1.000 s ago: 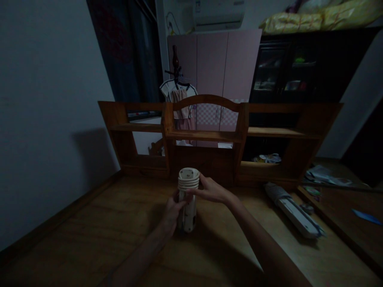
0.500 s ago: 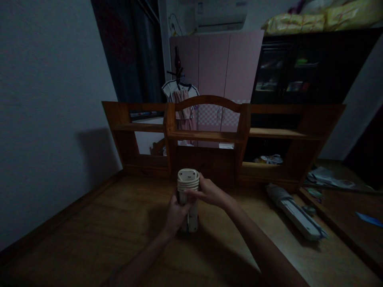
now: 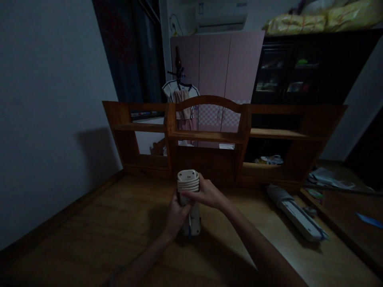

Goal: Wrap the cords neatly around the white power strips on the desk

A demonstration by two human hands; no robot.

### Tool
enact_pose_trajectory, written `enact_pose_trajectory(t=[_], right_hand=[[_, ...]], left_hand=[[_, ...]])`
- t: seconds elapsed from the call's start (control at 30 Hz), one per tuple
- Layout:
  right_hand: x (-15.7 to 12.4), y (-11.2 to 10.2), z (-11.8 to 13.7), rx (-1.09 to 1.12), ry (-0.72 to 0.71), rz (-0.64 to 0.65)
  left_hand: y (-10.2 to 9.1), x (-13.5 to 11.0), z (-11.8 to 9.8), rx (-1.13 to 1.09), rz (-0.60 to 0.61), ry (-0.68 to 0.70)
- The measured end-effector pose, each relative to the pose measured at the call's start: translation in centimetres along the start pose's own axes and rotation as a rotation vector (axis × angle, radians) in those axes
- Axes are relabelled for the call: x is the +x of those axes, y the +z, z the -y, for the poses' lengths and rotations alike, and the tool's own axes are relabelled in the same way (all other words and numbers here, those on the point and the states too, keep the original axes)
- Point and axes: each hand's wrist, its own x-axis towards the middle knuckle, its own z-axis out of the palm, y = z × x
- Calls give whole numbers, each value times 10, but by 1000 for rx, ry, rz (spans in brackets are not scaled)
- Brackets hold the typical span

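Note:
A cream power strip [image 3: 194,215] is held tilted up from the wooden surface, its screwed underside facing me. Its cord [image 3: 188,185] is wound in several tight turns around the upper end. My left hand [image 3: 176,215] is closed around the strip's left side, below the coils. On the right of the coils, my right hand [image 3: 208,193] is wrapped about the upper end, with its thumb lying across just under the turns. A short cord piece and a blue bit [image 3: 189,231] show at the lower end. The fingers behind the strip are hidden.
A second power strip [image 3: 299,219], also wound with cord, lies to the right. Behind stands a wooden headboard shelf [image 3: 206,137]. A white wall [image 3: 60,119] rises at left. Papers [image 3: 326,177] and a blue item [image 3: 369,220] lie far right.
The power strip's lower end has swung slightly right and toward me, and the blue bit now shows there. My right thumb has slid a little left beneath the coils.

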Motion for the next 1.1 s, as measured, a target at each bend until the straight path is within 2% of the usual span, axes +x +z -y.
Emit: enact_pose_trajectory(t=[0.27, 0.5, 0.77, 1.1], right_hand=[[-1, -1, 7, -62, 66, -1], [0, -3, 10, -78, 72, 1], [0, -2, 8, -73, 73, 7], [0, 0, 5, -78, 73, -15]], left_hand=[[1, -2, -8, 3, 1, -7], [1, -2, -3, -19, 2, -56], [4, -2, -10, -71, 8, -24], [2, -1, -3, -87, 23, -40]])
